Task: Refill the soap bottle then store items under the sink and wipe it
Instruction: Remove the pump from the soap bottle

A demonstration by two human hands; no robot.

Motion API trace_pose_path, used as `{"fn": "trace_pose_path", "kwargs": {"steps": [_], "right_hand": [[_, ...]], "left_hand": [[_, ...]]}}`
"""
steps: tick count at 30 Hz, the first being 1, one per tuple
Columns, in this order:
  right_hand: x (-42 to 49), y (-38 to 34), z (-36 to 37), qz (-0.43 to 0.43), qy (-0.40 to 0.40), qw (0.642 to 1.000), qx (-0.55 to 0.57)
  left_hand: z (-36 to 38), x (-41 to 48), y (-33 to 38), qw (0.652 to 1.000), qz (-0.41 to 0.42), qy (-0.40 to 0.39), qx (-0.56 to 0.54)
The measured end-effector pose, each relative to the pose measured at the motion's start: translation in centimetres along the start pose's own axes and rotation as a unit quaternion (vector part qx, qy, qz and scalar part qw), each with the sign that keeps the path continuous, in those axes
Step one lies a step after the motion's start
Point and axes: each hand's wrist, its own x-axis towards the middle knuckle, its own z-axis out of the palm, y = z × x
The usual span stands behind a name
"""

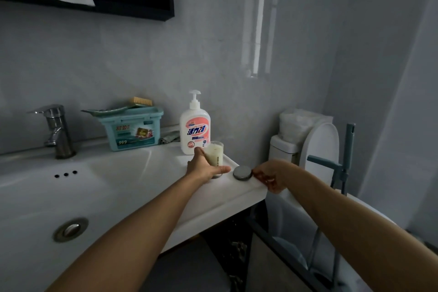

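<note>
A small clear soap bottle (215,154) with creamy liquid inside stands uncapped on the right end of the white sink counter (213,199). My left hand (203,168) grips it from the left, thumb stretched along its base. Just right of it a round grey lid (242,172) lies flat on the counter. My right hand (270,178) reaches in from the right, and its curled fingertips pinch the lid's right edge. Behind the small bottle stands a large white and pink pump bottle (194,125), upright with its pump on.
A teal box (131,131) with a soap dish and a brush on top sits against the wall, a grey cloth (168,137) beside it. The chrome tap (58,131) and basin drain (70,229) are at left. A toilet (318,149) stands at right; dark space lies under the sink.
</note>
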Motion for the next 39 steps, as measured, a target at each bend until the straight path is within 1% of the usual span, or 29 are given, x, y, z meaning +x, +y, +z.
{"fn": "trace_pose_path", "kwargs": {"steps": [2,5,8,11,15,17,20,22,24,26,29,33,36,39], "right_hand": [[-0.3,0.0,0.0,0.001,-0.005,1.0,0.003],[-0.2,-0.1,0.0,0.006,-0.011,1.0,0.004],[0.1,-0.5,0.1,0.011,-0.004,1.0,-0.026],[0.2,-1.0,-0.1,-0.001,0.024,0.997,-0.068],[0.2,-1.8,0.1,-0.018,0.033,0.997,-0.071],[0.0,-2.2,0.3,-0.032,0.052,0.995,-0.075],[0.0,-3.2,-0.1,-0.063,0.095,0.991,-0.073],[0.0,-4.2,-0.3,-0.083,0.109,0.988,-0.066],[0.2,-5.3,-0.4,-0.115,0.119,0.985,-0.056],[0.2,-6.8,-0.5,-0.158,0.127,0.977,-0.061],[0.5,-9.5,-0.2,-0.237,0.13,0.957,-0.109],[0.7,-13.1,1.6,-0.282,0.109,0.947,-0.108],[1.4,-15.9,3.7,-0.302,0.109,0.942,-0.103],[2.4,-18.3,5.5,-0.351,0.089,0.928,-0.088]], "left_hand": [[-0.4,-0.2,0.1,1.0,-0.003,-0.011,-0.027],[-1.2,-0.6,0.7,0.994,-0.008,-0.024,-0.106],[-2.6,-0.6,1.0,0.99,-0.003,-0.02,-0.141],[-4.2,-1.1,1.8,0.988,0.0,-0.003,-0.156],[-6.1,-1.4,2.8,0.988,0.013,0.024,-0.152],[-6.7,-0.8,2.8,0.989,0.012,0.037,-0.146],[-7.5,0.1,2.7,0.99,0.0,0.07,-0.122],[-8.0,0.7,2.5,0.99,-0.012,0.093,-0.107],[-8.1,1.6,2.0,0.991,-0.024,0.097,-0.084],[-8.3,2.5,1.8,0.993,-0.026,0.1,-0.057],[-8.4,4.2,1.5,0.994,-0.023,0.099,-0.042],[-8.0,6.7,1.4,0.996,-0.012,0.082,-0.043],[-7.6,8.8,1.4,0.994,-0.019,0.066,-0.082],[-6.9,11.2,0.2,0.992,-0.003,0.045,-0.118]]}}
